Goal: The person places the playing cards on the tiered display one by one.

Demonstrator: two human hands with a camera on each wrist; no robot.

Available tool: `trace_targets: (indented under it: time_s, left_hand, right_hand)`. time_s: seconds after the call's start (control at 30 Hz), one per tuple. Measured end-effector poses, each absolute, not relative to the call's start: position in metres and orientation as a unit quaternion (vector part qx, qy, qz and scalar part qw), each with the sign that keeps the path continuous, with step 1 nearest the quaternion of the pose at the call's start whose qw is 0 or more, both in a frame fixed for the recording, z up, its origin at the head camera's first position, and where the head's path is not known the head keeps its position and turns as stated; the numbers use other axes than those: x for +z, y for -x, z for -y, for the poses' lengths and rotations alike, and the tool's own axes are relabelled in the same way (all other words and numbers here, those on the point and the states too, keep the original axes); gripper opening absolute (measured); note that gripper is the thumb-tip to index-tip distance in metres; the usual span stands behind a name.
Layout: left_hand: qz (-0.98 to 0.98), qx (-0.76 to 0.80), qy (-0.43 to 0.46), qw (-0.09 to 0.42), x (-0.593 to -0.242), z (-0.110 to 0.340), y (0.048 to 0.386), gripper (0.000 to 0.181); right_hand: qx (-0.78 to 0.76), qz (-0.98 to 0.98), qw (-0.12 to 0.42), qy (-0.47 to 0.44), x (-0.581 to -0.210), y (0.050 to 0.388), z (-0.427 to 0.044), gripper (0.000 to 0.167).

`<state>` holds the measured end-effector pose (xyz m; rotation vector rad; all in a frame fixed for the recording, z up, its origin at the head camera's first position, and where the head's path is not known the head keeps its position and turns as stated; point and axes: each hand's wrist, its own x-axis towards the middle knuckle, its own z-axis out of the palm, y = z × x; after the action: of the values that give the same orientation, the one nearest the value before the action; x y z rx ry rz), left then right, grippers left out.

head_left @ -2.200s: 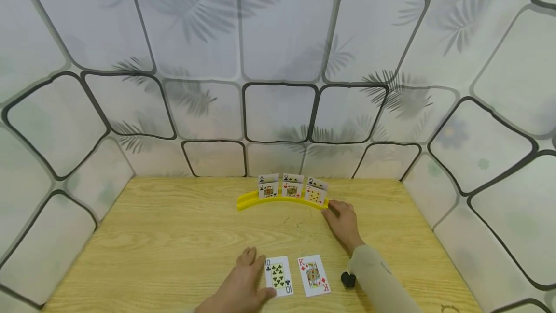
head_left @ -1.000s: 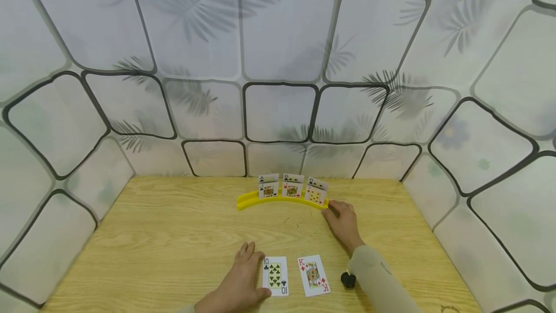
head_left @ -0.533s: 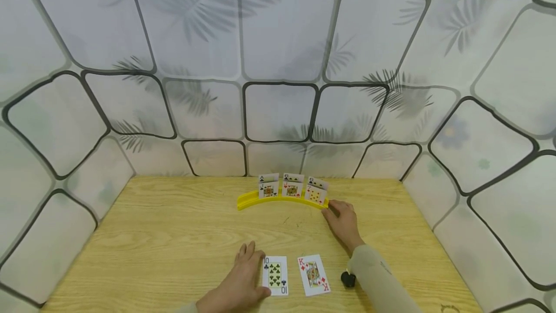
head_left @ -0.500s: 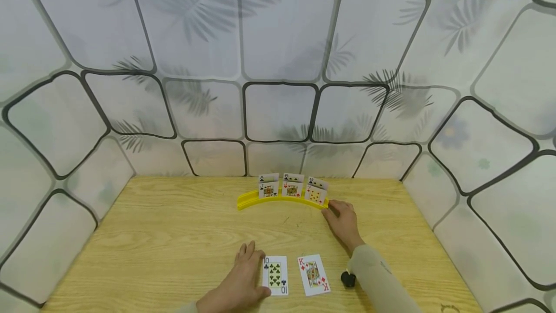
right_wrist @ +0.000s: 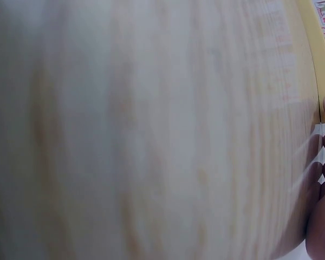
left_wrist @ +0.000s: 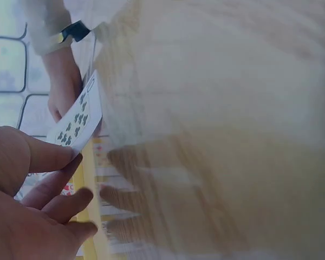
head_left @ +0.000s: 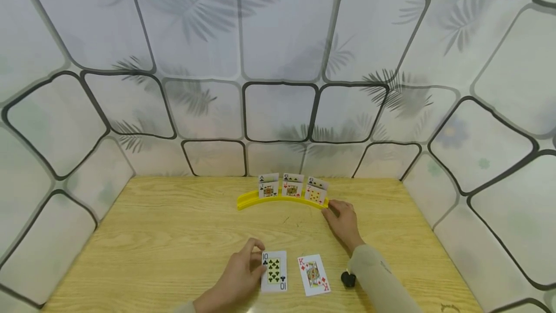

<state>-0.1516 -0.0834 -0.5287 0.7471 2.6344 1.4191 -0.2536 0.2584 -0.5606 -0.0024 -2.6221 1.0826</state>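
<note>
My left hand [head_left: 238, 272] pinches the ten of clubs [head_left: 275, 272] by its left edge, between thumb and fingers. The left wrist view shows that playing card [left_wrist: 80, 120] tilted up off the table. To its right the king of diamonds [head_left: 313, 275] lies face up. Farther back stands a curved yellow card holder [head_left: 248, 200]. Upright in it are a jack of clubs [head_left: 268, 190], a red jack [head_left: 292, 190] and a seven of diamonds [head_left: 315, 194], each with another card behind. My right hand [head_left: 344, 223] grips the holder's right end, thumb in front.
The wood-grain table [head_left: 173, 235] meets patterned walls [head_left: 280, 112] at the back and both sides. A small black device [head_left: 348, 279] sits at the right wrist, by the sleeve [head_left: 380, 274].
My left hand first slid the ten of clubs slightly left, then curled its fingers and raised the card off the table. The right hand and holder have stayed put.
</note>
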Motion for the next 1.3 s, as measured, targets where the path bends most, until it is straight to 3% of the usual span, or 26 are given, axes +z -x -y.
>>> trace_targets:
  time_s: [0.37, 0.8, 1.3]
  left_hand:
    - [-0.799, 0.556, -0.211, 0.086, -0.527, 0.089, 0.158, 0.033]
    - [-0.802, 0.557, -0.201, 0.070, -0.522, 0.093, 0.171, 0.028]
    - [-0.815, 0.557, -0.162, 0.014, -0.516, 0.100, 0.189, 0.029]
  right_hand:
    - [0.373, 0.916, 0.145, 0.008, -0.560, 0.253, -0.257, 0.046]
    - [0.372, 0.914, 0.164, -0.006, -0.564, 0.256, -0.260, 0.046]
    - [0.368, 0.915, 0.165, -0.002, -0.568, 0.257, -0.261, 0.046]
